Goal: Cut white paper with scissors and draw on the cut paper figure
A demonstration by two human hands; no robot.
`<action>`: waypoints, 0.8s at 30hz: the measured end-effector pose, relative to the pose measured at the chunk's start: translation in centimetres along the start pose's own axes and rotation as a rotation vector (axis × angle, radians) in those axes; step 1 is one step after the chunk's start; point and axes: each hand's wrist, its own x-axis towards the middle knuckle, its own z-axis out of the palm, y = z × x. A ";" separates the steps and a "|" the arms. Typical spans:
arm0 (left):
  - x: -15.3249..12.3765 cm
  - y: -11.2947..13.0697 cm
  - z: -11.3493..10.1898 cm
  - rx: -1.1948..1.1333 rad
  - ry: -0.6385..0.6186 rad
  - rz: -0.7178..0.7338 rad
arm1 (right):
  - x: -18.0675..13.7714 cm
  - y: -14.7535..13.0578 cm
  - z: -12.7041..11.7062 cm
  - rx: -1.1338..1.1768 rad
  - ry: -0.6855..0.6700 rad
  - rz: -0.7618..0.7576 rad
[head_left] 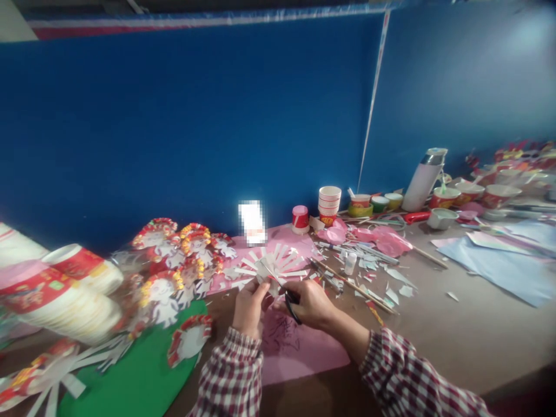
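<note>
My left hand point(248, 306) is closed on a paper cup cut into white strips point(273, 265) that fan out like a sunburst. My right hand point(310, 302) grips black-handled scissors point(290, 302), whose blades reach into the strips. Both hands hover over a pink paper sheet point(299, 350) on the brown table point(456, 330). Plaid sleeves cover both forearms.
Several finished cup flowers with red and yellow rims point(178, 255) lie at the left, beside stacked paper cups point(65, 289) and a green sheet point(139, 370). Paper scraps, sticks point(360, 286), cups point(329, 202), bowls and a white flask point(421, 179) crowd the back. Blue paper point(499, 260) lies right.
</note>
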 end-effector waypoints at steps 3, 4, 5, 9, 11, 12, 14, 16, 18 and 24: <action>-0.2 0.1 0.1 -0.039 -0.043 -0.030 | 0.0 -0.1 0.0 0.007 0.000 0.003; -0.3 0.1 0.2 -0.044 -0.052 -0.040 | 0.0 -0.1 -0.1 0.011 0.002 0.005; -0.3 0.1 0.2 -0.042 -0.056 -0.048 | 0.0 -0.1 -0.1 0.014 0.005 0.006; -0.5 0.4 0.4 -0.006 -0.053 -0.057 | -0.1 -0.1 -0.1 0.014 0.012 0.001; -0.6 0.5 0.5 -0.003 -0.045 -0.045 | -0.1 -0.2 -0.1 0.013 0.014 -0.004; -0.7 0.6 0.6 0.003 -0.039 -0.039 | -0.1 -0.2 -0.1 0.013 0.014 -0.005; -0.8 0.7 0.7 0.027 -0.033 -0.027 | -0.1 -0.2 -0.1 0.015 0.013 -0.007; -0.8 0.7 0.7 0.067 -0.025 -0.022 | -0.1 -0.2 -0.1 0.015 0.010 -0.005; -0.8 0.7 0.7 0.100 -0.011 -0.025 | -0.1 -0.2 -0.1 0.015 0.009 -0.002; -0.9 0.7 0.7 0.139 -0.009 -0.047 | 0.0 -0.2 0.0 0.024 0.011 -0.006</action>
